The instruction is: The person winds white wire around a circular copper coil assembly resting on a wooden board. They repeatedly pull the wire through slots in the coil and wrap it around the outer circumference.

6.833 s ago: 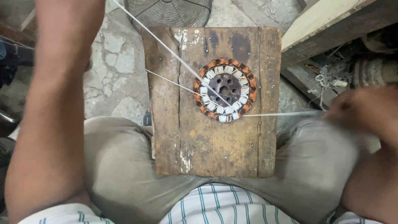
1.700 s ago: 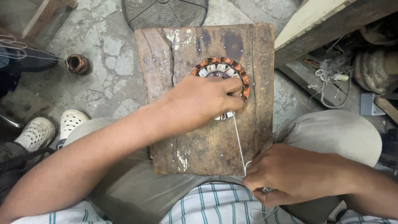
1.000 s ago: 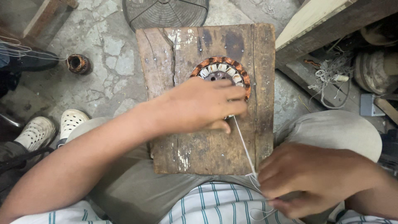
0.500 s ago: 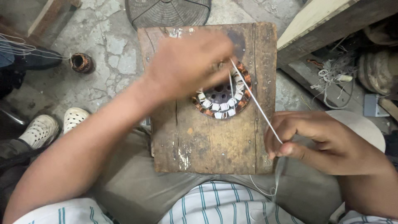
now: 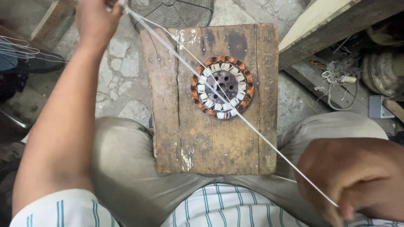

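Observation:
A round motor stator (image 5: 222,87) with copper windings and white slot strips lies on a worn wooden board (image 5: 210,143) across my lap. A thin white thread (image 5: 269,143) runs taut diagonally across the stator. My left hand (image 5: 96,19) is raised at the top left, closed on the thread's upper end. My right hand (image 5: 357,180) is at the lower right, near my knee, pinching the thread's lower end. Neither hand touches the stator.
A round wire fan guard (image 5: 172,12) lies on the cracked concrete floor beyond the board. A wooden beam (image 5: 336,29) slants at the top right, with tangled wire (image 5: 336,75) and motor parts beside it. A dark shoe (image 5: 38,63) sits at the left.
My left hand has lifted off the stator and gone up to the top left with the thread. My right hand has drawn down and right, so the thread is stretched tight.

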